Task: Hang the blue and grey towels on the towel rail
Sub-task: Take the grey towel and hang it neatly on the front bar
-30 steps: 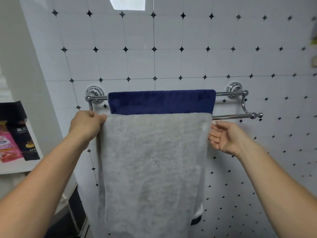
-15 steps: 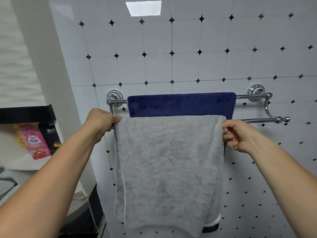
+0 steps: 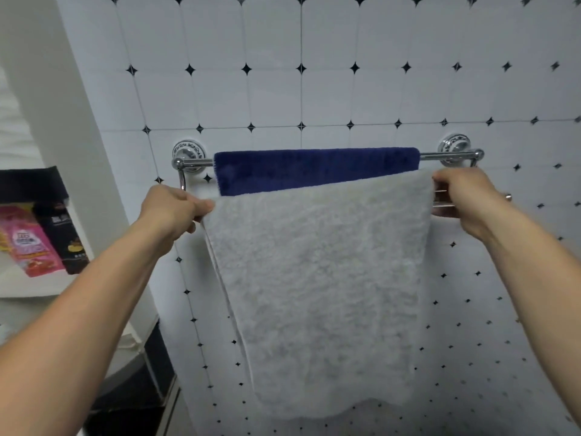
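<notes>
**Two hands holding a grey towel at a double towel rail**

Two bare forearms reach forward from the bottom corners. The left hand (image 3: 174, 207) pinches the upper left corner of the grey towel (image 3: 317, 284), fingers closed on the fabric. The right hand (image 3: 462, 199) is clenched around the upper right corner, where the front bar of the chrome towel rail (image 3: 446, 157) sits. The grey towel hangs down between the hands, its top edge tilted higher on the right. Behind it, the blue towel (image 3: 314, 169) is draped over the rear bar. Beyond is a white tiled wall (image 3: 314, 89) with small black diamonds. At far left, a shelf (image 3: 28, 284) holds a pink packet (image 3: 30, 243) and a black packet (image 3: 67, 240).
</notes>
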`<state>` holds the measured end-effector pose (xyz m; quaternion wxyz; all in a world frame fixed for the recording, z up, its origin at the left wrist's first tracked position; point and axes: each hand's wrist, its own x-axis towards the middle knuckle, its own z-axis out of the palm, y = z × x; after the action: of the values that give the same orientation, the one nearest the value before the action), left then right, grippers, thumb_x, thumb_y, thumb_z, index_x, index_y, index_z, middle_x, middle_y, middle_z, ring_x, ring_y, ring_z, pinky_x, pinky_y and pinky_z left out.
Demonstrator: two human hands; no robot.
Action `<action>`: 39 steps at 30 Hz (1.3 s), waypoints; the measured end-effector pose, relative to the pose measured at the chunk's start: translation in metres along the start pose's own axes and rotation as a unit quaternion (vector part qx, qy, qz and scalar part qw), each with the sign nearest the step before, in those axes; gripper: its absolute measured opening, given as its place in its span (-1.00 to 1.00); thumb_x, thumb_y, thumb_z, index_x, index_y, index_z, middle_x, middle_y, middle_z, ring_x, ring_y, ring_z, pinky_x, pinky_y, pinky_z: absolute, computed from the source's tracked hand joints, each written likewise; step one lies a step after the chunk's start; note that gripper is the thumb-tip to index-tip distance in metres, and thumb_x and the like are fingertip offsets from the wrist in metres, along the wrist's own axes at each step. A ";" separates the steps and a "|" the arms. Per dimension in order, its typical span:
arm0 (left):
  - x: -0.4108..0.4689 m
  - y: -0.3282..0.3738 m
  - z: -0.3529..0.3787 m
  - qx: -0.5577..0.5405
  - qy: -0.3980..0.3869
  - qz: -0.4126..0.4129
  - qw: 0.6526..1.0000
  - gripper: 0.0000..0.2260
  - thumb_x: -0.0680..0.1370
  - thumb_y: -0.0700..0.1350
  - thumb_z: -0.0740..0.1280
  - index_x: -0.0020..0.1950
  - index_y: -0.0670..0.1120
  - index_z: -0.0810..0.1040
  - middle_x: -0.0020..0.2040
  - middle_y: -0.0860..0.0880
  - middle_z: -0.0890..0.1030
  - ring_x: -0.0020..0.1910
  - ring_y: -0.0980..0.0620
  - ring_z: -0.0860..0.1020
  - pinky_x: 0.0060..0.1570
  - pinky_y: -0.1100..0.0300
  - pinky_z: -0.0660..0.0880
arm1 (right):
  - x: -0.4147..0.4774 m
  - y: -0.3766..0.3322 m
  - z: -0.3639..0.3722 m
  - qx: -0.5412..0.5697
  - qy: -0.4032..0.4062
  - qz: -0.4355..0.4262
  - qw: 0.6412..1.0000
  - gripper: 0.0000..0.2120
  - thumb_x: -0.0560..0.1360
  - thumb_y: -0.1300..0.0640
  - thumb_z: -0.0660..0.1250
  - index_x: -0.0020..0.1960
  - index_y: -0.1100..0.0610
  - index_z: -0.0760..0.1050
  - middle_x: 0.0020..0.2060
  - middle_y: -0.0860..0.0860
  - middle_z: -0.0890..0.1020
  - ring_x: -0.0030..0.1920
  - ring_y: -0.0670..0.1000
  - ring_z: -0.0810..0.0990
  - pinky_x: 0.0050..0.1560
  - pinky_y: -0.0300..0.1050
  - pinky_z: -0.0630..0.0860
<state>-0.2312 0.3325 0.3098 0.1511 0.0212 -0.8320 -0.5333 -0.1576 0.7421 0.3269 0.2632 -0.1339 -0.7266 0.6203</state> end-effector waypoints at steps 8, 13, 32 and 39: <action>0.000 -0.005 0.001 0.025 0.051 0.050 0.997 -0.81 0.42 -0.07 0.52 -0.25 -0.18 0.64 -0.31 -0.05 0.66 -0.52 0.05 0.47 -0.41 0.24 0.38 | 0.006 0.017 -0.006 0.020 0.017 -0.016 1.000 -0.83 0.49 0.33 0.34 -0.26 0.17 0.55 -0.54 -0.01 0.56 -0.58 -0.12 0.41 -0.56 -0.31 0.36; 0.000 -0.012 0.005 0.013 0.054 0.056 0.997 -0.79 0.44 -0.10 0.51 -0.31 -0.14 0.56 -0.32 -0.08 0.64 -0.61 0.14 0.47 -0.35 0.19 0.43 | 0.010 0.025 -0.002 -0.059 0.035 -0.054 0.996 -0.85 0.48 0.25 0.39 -0.21 0.07 0.49 -0.37 0.05 0.54 -0.60 -0.18 0.42 -0.54 -0.34 0.42; 0.004 -0.016 0.006 0.039 0.099 0.086 0.991 -0.81 0.46 -0.08 0.47 -0.30 -0.09 0.54 -0.39 -0.03 0.61 -0.60 0.12 0.49 -0.54 0.31 0.33 | 0.005 0.036 -0.004 -0.038 -0.057 0.056 0.996 -0.72 0.32 0.12 0.55 -0.36 0.07 0.44 -0.60 -0.10 0.47 -0.58 -0.13 0.31 -0.61 -0.34 0.18; -0.006 -0.023 0.011 -0.065 0.111 0.045 0.991 -0.73 0.38 -0.05 0.55 -0.10 -0.02 0.47 -0.24 -0.09 0.66 -0.56 0.07 0.60 -0.56 0.25 0.41 | 0.001 0.026 0.002 -0.114 0.020 0.081 0.990 -0.61 0.31 -0.28 0.41 -0.30 0.06 0.55 -0.58 -0.11 0.52 -0.48 -0.02 0.35 -0.47 -0.19 0.20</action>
<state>-0.2309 0.3332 0.2840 0.2675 0.0324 -0.7737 -0.5733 -0.1630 0.7464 0.3017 0.2097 -0.2334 -0.7739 0.5501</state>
